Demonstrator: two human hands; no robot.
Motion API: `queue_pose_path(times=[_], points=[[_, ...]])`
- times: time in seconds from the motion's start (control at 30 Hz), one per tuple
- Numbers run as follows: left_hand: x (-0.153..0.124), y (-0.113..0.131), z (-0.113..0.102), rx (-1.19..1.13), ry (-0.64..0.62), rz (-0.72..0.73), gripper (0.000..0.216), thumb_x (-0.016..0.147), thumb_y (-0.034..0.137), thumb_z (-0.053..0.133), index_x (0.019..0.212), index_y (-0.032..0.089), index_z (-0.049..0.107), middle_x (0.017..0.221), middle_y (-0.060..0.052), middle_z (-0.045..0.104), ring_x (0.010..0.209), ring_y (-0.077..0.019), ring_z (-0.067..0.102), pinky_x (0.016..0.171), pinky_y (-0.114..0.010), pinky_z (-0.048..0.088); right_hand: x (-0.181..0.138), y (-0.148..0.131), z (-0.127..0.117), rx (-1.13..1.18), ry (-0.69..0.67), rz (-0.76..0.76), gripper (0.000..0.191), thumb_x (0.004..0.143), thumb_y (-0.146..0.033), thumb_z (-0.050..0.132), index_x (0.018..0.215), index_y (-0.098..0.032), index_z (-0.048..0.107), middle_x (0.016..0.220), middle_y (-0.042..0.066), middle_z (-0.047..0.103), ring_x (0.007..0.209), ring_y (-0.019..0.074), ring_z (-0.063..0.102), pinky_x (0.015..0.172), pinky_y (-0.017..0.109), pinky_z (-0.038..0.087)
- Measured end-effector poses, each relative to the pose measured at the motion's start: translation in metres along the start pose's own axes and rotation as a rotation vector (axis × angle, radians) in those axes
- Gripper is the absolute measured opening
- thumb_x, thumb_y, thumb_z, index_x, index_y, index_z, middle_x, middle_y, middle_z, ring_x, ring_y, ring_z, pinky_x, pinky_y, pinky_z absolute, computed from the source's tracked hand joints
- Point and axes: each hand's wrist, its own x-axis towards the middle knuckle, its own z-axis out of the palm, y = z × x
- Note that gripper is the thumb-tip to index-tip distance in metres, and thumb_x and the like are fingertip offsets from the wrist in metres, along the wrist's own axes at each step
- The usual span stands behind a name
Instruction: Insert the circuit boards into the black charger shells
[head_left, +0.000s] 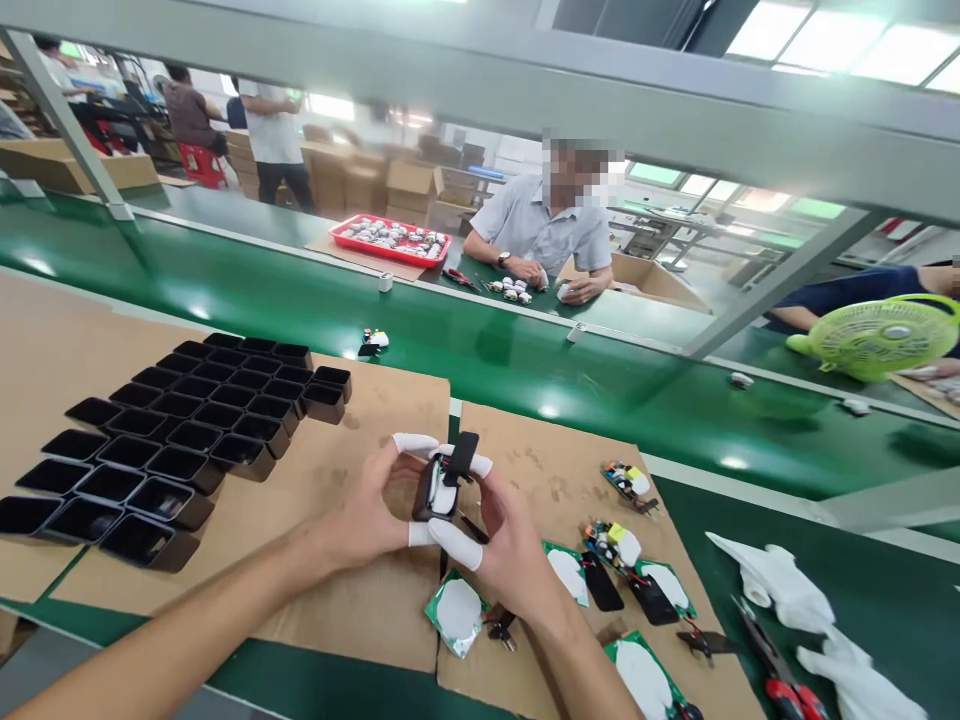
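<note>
Gripping a small black plastic housing (442,488) between them, left hand (371,510) and right hand (504,540) tilt its open side up, apparently for access; empty black plastic cases (180,440) sit left, green circuit boards (615,545) right.

Green bench (862,590), two cardboard sheets (375,400) on top. Left sheet: black housings (172,440) in rows. Right sheet: circuit boards (611,540). White gloves (780,585) and red-handled cutters (780,685) on bare green.

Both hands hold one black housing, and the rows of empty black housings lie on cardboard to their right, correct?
No: the head view shows the rows of empty black housings on the cardboard left of the hands. The left hand and right hand do hold the black housing.
</note>
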Motion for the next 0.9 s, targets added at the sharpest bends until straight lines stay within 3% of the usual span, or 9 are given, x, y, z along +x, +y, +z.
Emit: queue_pose_path(times=[0.07, 0.17, 0.3, 0.47, 0.6, 0.8, 0.9], points=[[0.003, 0.001, -0.001, -0.088, 0.018, -0.067, 0.058, 0.076, 0.026, 0.097, 0.128, 0.023, 0.071, 0.12, -0.011, 0.085, 0.109, -0.0292, 0.084, 0.101, -0.045, 0.07, -0.003, -0.002, 0.004, -0.119, 0.05, -0.019, 0.059, 0.1, -0.041, 0.086, 0.155, -0.028, 0.066, 0.153, 0.014, 0.073, 0.145, 0.0314, 0.07, 0.125, 0.053, 0.056], [0.006, 0.003, 0.003, -0.05, 0.174, -0.104, 0.046, 0.075, 0.029, 0.099, 0.113, 0.021, 0.072, 0.108, -0.007, 0.085, 0.099, -0.0269, 0.083, 0.093, -0.041, 0.069, -0.004, -0.008, 0.016, -0.265, 0.146, -0.081, 0.044, 0.109, -0.028, 0.072, 0.153, -0.027, 0.07, 0.145, 0.014, 0.076, 0.136, 0.029, 0.075, 0.117, 0.047, 0.063], [0.004, 0.006, 0.008, 0.058, 0.195, -0.122, 0.033, 0.077, 0.019, 0.092, 0.102, 0.022, 0.071, 0.101, -0.003, 0.083, 0.095, -0.0257, 0.08, 0.088, -0.039, 0.066, -0.008, -0.01, 0.028, -0.429, 0.191, -0.146, 0.039, 0.111, -0.024, 0.067, 0.15, -0.027, 0.074, 0.132, 0.013, 0.081, 0.123, 0.0291, 0.082, 0.104, 0.041, 0.07], [-0.001, 0.009, 0.011, 0.08, 0.198, -0.149, 0.034, 0.073, 0.011, 0.087, 0.099, 0.023, 0.067, 0.096, -0.001, 0.081, 0.091, -0.0247, 0.079, 0.081, -0.035, 0.063, -0.012, -0.006, 0.023, -0.51, 0.136, -0.142, 0.037, 0.111, -0.026, 0.07, 0.147, -0.026, 0.075, 0.129, 0.013, 0.082, 0.115, 0.0287, 0.084, 0.097, 0.039, 0.072], [0.001, 0.013, 0.017, 0.1, 0.236, -0.131, 0.033, 0.076, 0.023, 0.093, 0.095, 0.023, 0.066, 0.095, -0.002, 0.081, 0.087, -0.0232, 0.078, 0.078, -0.033, 0.061, -0.016, -0.002, 0.022, -0.501, 0.229, -0.158, 0.043, 0.11, -0.023, 0.072, 0.154, -0.023, 0.069, 0.13, 0.014, 0.082, 0.114, 0.0277, 0.085, 0.095, 0.038, 0.072], [0.001, 0.011, 0.022, 0.241, 0.285, -0.161, 0.029, 0.071, 0.013, 0.081, 0.089, 0.024, 0.061, 0.086, 0.002, 0.077, 0.077, -0.0203, 0.071, 0.072, -0.031, 0.054, -0.018, 0.002, 0.026, -0.512, 0.296, -0.246, 0.041, 0.111, -0.022, 0.072, 0.151, -0.026, 0.074, 0.126, 0.012, 0.083, 0.108, 0.026, 0.086, 0.092, 0.035, 0.073], [0.002, 0.009, 0.025, 0.246, 0.301, -0.181, 0.03, 0.074, 0.024, 0.086, 0.087, 0.025, 0.059, 0.088, 0.001, 0.078, 0.079, -0.0208, 0.071, 0.075, -0.032, 0.054, -0.017, 0.003, 0.023, -0.529, 0.381, -0.312, 0.039, 0.108, -0.022, 0.077, 0.147, -0.025, 0.077, 0.125, 0.011, 0.085, 0.104, 0.0258, 0.087, 0.092, 0.035, 0.074]])
